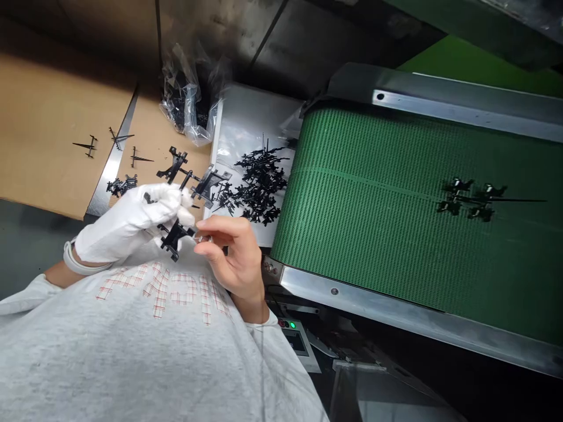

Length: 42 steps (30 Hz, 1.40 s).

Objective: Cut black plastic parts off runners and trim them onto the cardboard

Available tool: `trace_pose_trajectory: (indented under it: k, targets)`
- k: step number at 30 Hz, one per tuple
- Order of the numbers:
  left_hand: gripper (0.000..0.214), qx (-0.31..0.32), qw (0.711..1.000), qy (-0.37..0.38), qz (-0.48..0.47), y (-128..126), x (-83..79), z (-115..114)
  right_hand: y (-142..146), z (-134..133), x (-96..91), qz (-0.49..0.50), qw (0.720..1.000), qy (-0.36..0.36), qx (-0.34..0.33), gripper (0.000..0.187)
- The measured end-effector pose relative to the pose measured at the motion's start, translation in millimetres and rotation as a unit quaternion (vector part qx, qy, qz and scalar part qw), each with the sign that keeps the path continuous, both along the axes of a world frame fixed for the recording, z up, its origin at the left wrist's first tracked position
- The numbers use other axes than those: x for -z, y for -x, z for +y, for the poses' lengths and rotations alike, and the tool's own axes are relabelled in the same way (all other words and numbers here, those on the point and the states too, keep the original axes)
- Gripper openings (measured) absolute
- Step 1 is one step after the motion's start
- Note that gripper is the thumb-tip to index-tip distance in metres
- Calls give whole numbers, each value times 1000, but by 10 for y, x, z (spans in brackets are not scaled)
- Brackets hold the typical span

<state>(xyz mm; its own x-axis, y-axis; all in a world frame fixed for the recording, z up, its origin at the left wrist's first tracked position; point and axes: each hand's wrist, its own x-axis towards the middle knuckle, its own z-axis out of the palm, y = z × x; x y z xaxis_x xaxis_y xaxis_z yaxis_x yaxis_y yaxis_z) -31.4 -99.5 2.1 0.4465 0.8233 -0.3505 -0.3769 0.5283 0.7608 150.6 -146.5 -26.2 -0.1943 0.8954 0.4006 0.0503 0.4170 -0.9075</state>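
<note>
My left hand (pixel 149 217), in a white glove, grips a black plastic moulded frame (pixel 209 184) with several bracket-like parts branching off a thin runner. Close to the lower bracket, my bare right hand (pixel 235 252) pinches a small shiny metal piece (pixel 203 238); its full shape is hidden by the fingers. The metal piece is beside the bracket's edge, and whether they touch I cannot tell. Behind both hands lies a pile of thin black plastic runners (pixel 261 181) on a white surface.
On the right a green conveyor belt (pixel 352 193) carries another black moulded frame (pixel 470 199). Thin black sprues (pixel 90 146) and small black brackets (pixel 123 185) lie by the cardboard (pixel 44 117) at left. A clear plastic bag (pixel 191 99) stands behind. A control panel (pixel 299 343) glows below the belt.
</note>
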Motion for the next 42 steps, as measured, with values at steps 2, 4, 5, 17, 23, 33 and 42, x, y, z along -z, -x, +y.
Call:
trace_pose_trajectory:
  k: [2, 4, 5, 17, 23, 33, 42]
  targets:
    - [30, -7, 1000, -9, 4, -17, -13, 6, 10, 36, 11, -3, 1000, -18, -5, 21]
    - [30, -6, 1000, -11, 5, -22, -16, 6, 15, 77, 25, -2, 999, -42, -11, 20]
    - [30, -3, 1000, -7, 1, -21, -13, 5, 18, 95, 32, 1, 998, -55, -14, 20]
    - [32, 21, 1000, 15, 8, 23, 13, -18, -12, 109, 14, -11, 999, -31, 21, 18]
    - [36, -11, 1000, 12, 1, 11, -5, 13, -5, 102, -2, 18, 999, -27, 13, 21]
    - [31, -18, 1000, 1, 22, -16, -28, 27, -8, 119, 26, 25, 999, -23, -20, 25]
    - [38, -30, 999, 22, 25, -14, -58, 12, -27, 125, 33, 37, 999, -5, -12, 25]
